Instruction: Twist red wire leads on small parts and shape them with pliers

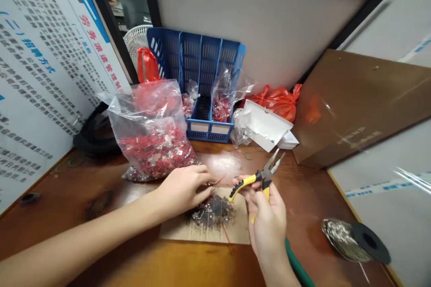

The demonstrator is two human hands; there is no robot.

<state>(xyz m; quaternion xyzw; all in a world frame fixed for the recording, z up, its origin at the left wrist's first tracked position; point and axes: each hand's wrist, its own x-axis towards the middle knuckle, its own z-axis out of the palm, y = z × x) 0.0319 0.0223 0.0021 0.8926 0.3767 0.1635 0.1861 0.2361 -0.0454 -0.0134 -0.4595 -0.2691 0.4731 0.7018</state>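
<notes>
My right hand (267,215) is wrapped around pliers (267,172) with yellow and black handles. Their jaws point up and away from me and stand slightly apart, with nothing visible between them. My left hand (186,188) is closed over the left edge of a cardboard piece (178,231), its thumb and fingers pinching a thin red wire (220,180). Below its fingertips, a dark, burnt-looking patch with small shiny metal bits (215,213) covers the middle of the cardboard. Another red wire (226,233) lies across the cardboard's front edge.
Behind my left hand stands a clear bag of red wired parts (155,148). A blue divided basket (210,130) holds smaller bags. To the right are a white box (266,123), red plastic bags (281,103), a brown panel (357,103) and a wire spool (353,240).
</notes>
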